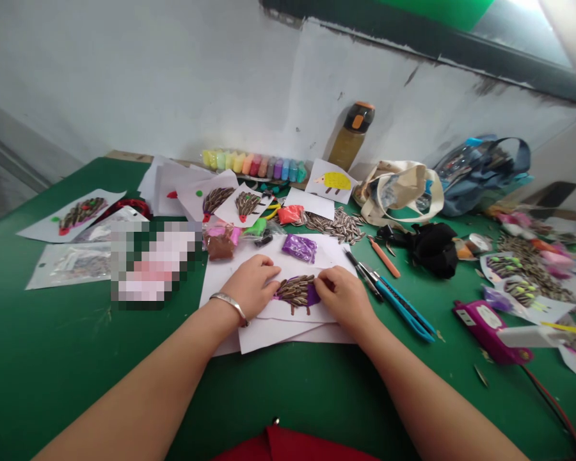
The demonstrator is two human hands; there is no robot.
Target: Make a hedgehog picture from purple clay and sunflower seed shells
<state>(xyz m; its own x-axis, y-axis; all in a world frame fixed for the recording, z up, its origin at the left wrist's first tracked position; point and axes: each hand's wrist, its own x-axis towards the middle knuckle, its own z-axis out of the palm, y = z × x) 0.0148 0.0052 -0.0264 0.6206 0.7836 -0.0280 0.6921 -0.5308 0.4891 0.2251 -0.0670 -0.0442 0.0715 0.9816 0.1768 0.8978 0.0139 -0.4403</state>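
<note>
A hedgehog picture [295, 291] lies on white paper in front of me, its body covered with rows of sunflower seeds over purple clay, with brown clay legs. My left hand [254, 285], wearing a silver bangle, rests at the picture's left edge with fingers stretched out and slightly bent. At the right end, by the bare purple clay [313, 294], my right hand [343, 294] has thumb and forefinger pinched together; whatever is between them is hidden. A packet of purple clay [299, 248] lies just behind the picture. Loose sunflower seeds [336, 224] are heaped farther back.
Right of the paper lie pens [362, 275], a blue cutter [403, 304] and an orange tool [384, 257]. A magenta glue gun [492, 330] sits farther right. Behind stand a bottle [348, 144], a cloth bag [398, 189] and clay packets [254, 165]. Finished hedgehog pictures [81, 214] lie left.
</note>
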